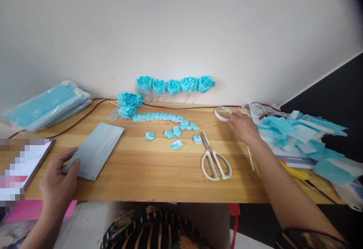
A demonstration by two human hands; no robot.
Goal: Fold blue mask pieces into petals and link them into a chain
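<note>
At the left, my left hand (61, 173) pinches the lower left corner of a flat blue face mask (96, 149) between thumb and fingers. My right hand (244, 126) reaches to the back right, its fingertips at the edge of a white tape roll (222, 114); whether they grip it is hard to tell. White-handled scissors (216, 162) lie slightly open at the middle right. Small folded blue pieces (177, 131) are scattered behind them, beside a curved row of overlapping folded pieces (159, 117).
Several blue flowers on sticks (173, 87) lean against the wall, with more flowers (129, 99) left of them. Bagged masks (48, 103) lie back left. Cut blue strips (300, 132) and a yellow-handled tool (295, 171) are at right. A pixelated screen (25, 166) sits left.
</note>
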